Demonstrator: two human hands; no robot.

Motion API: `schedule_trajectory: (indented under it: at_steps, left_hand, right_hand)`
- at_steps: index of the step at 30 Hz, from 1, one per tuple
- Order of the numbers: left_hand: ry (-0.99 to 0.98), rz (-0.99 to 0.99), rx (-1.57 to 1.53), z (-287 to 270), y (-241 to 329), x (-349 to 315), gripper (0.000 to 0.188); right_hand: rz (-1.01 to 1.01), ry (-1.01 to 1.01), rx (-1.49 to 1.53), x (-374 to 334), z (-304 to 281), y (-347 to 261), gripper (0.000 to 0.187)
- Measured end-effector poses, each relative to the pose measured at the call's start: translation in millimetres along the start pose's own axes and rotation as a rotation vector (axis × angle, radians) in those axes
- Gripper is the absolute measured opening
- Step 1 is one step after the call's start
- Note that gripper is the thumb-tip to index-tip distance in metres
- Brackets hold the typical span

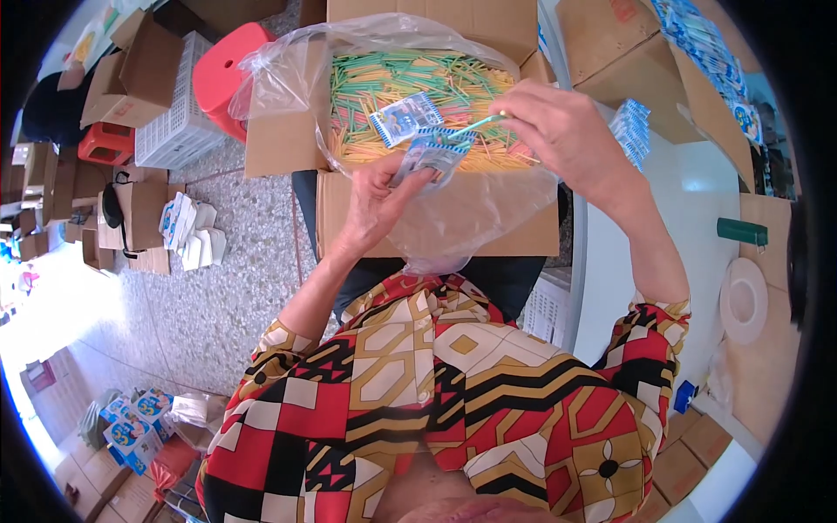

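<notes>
My left hand [375, 196] is closed round a small blue-and-white packet [434, 157], its striped top edge pointing away from me. Between the thumb and fingers of my right hand [567, 135] is a thin light-green stick [478, 125]. The stick's other end meets the packet's top; whether it goes inside I cannot make out. Just beyond lies a second packet [405, 118] of the same look, on a heap of thin green, yellow and pink sticks [375, 74]. They fill a cardboard box [283, 148] lined with a clear plastic bag [497, 205], right in front of me.
A white table [610, 270] runs along my right, with strips of blue packets [629, 131] near the box. On the left stand a red stool [228, 74], a white crate [174, 118] and several cartons [144, 78]. White papers [192, 231] lie on the speckled floor.
</notes>
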State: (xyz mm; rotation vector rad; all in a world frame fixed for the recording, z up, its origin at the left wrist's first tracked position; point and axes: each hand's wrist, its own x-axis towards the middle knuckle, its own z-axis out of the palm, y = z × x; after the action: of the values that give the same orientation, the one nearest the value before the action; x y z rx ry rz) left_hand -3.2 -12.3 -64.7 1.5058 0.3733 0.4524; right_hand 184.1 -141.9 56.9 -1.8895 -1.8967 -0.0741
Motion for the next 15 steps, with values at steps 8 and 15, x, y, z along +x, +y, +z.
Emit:
schedule_trajectory:
  at_steps: [8, 15]
  left_hand:
    - [0.012, 0.055, 0.109, 3.0, -2.8, 0.5, 0.015]
    - [0.007, 0.06, 0.03, 1.5, -0.4, 0.0, 0.017]
  right_hand:
    - [-0.134, -0.101, -0.124, 7.8, 5.6, -20.5, 0.032]
    - [0.379, 0.062, 0.716, 15.4, -12.2, -32.2, 0.014]
